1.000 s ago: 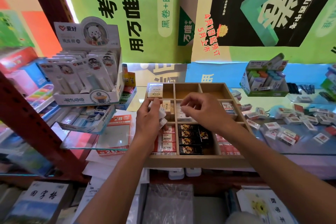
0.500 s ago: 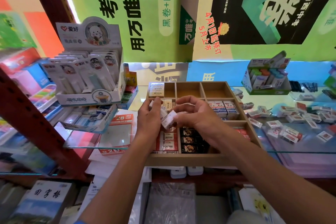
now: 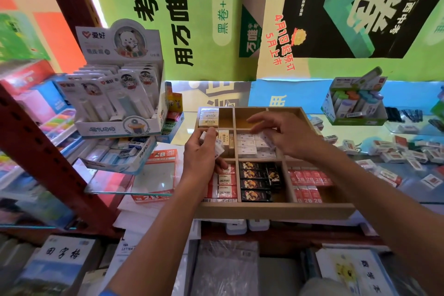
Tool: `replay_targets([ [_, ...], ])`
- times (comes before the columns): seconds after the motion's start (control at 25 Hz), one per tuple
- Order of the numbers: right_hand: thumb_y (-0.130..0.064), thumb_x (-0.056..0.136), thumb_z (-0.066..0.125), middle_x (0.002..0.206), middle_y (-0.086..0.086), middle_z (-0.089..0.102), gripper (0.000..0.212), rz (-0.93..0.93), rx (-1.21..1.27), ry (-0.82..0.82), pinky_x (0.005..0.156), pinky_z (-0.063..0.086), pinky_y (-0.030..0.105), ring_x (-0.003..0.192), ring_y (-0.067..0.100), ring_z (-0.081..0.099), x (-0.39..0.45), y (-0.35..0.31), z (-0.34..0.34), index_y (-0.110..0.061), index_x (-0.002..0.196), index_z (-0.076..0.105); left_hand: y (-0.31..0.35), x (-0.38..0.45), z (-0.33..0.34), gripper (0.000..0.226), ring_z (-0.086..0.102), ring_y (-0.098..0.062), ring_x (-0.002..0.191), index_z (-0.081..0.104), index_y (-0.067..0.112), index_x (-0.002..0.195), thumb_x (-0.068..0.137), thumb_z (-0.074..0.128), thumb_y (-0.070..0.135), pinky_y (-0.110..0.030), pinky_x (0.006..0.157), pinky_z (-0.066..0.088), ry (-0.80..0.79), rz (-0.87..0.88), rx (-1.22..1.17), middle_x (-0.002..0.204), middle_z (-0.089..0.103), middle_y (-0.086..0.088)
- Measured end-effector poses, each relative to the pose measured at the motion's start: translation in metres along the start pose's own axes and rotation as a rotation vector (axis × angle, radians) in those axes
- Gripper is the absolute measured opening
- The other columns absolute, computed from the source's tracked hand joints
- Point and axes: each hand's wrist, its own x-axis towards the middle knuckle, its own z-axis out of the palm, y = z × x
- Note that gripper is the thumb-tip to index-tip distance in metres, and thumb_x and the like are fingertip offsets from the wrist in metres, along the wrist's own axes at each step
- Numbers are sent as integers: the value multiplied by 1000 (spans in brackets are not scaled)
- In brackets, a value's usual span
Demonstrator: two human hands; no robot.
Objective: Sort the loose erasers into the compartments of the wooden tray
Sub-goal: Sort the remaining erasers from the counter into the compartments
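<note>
The wooden tray (image 3: 274, 210) lies on the glass counter, its compartments partly filled with white, black and red erasers. My left hand (image 3: 200, 151) hovers over the tray's left side and grips a few white erasers (image 3: 218, 149). My right hand (image 3: 286, 136) reaches over the middle compartment and pinches a white eraser (image 3: 267, 140) just above the white erasers (image 3: 247, 145) lying there. Black erasers (image 3: 254, 180) fill the front middle compartment, red 2B erasers (image 3: 307, 182) the front right one. Loose erasers (image 3: 408, 156) are scattered on the glass to the right.
A display box of carded stationery (image 3: 120, 103) stands left of the tray, with a box of erasers (image 3: 120, 151) under it. A green box of correction tapes (image 3: 353, 106) sits at the back right. A red shelf post (image 3: 48, 151) runs along the left.
My right hand took an eraser from my left hand's bundle and carried it right and back over the middle compartment. My left hand stayed in place.
</note>
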Motion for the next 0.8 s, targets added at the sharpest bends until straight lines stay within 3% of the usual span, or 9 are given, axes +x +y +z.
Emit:
replay_targets([
  [0.12,-6,95,55,129,-9,63,44,-102,-384,-219,95,47,34,109,8,56,10,6,3,-29,133,55,-1,1,0,29,59,-11,47,55,21,121,104,43,40,-22,41,46,-7,-6,-3,94,68,-13],
  [0.2,-11,93,61,129,-6,60,36,-120,-474,-158,93,47,34,112,15,56,13,8,10,-28,124,57,-2,1,0,28,59,-11,47,56,21,122,104,43,39,-22,41,45,-8,-6,-11,94,68,-13],
  [0.28,-17,91,65,111,-5,60,18,-126,-505,-38,85,49,35,103,18,57,13,13,12,-27,103,57,-2,1,0,28,59,-12,47,56,21,121,104,44,39,-22,40,44,-5,-6,-11,92,69,-11],
  [0.36,-24,91,65,100,-7,59,9,-129,-512,-24,81,48,36,95,17,56,11,18,9,-28,93,57,-1,1,1,27,59,-13,47,57,21,118,103,45,39,-22,40,44,-3,-6,-12,87,69,-8],
  [0.52,-25,88,71,101,-11,59,18,-87,-509,-116,80,45,30,94,11,54,6,22,7,-26,105,63,-1,0,0,26,59,-12,47,57,21,118,103,45,39,-22,40,44,-7,-10,-11,86,69,-8],
  [0.64,-17,86,72,101,-12,63,21,-56,-456,-184,77,45,27,91,8,57,7,17,-1,-26,104,66,-1,0,1,26,59,-12,47,57,22,118,103,44,40,-22,40,44,-8,-10,-16,89,70,-10],
  [0.8,-22,86,74,99,-13,62,19,-51,-478,-285,75,44,26,88,7,55,9,11,-8,-26,103,67,-1,0,1,26,59,-12,46,57,22,119,103,45,39,-22,40,45,-8,-7,-19,90,70,-11],
])
